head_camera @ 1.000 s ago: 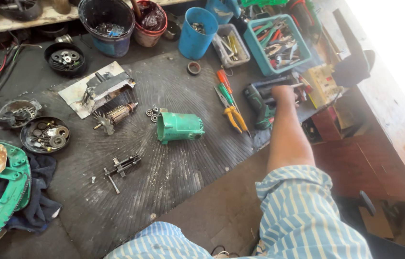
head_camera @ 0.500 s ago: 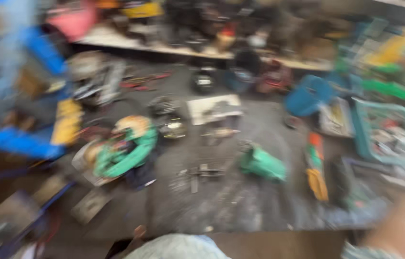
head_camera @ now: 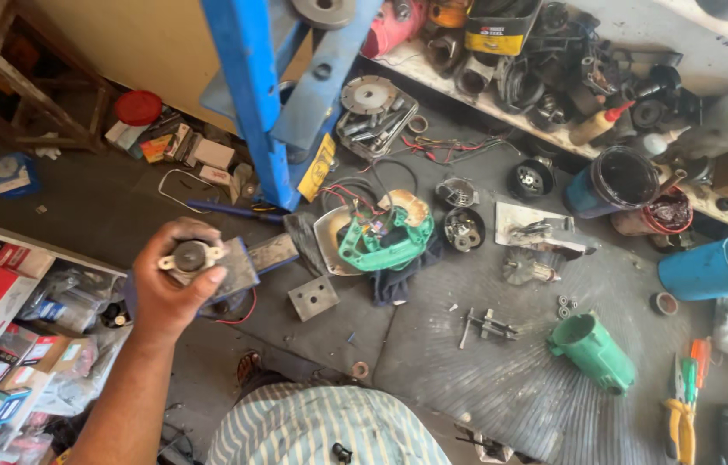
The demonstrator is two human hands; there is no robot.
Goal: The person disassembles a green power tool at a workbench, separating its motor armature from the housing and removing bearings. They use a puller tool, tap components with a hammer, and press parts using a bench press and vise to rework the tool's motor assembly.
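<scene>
Small round grey metal motor part (head_camera: 189,256) sits clasped in the left hand (head_camera: 176,288), fingers curled around it, held above the dark floor at the left, over a flat grey metal block (head_camera: 239,267). The right hand is out of sight. Open floor lies around a square drilled plate (head_camera: 313,298); the ribbed black mat (head_camera: 502,379) carries a green plastic tool housing (head_camera: 592,352). A blue plastic cup (head_camera: 714,269) lies tipped, its inside hidden; a dark blue bucket (head_camera: 612,181) stands near the shelf edge, contents unclear.

Grey metal block (head_camera: 224,265), round knob, held aloft.
</scene>
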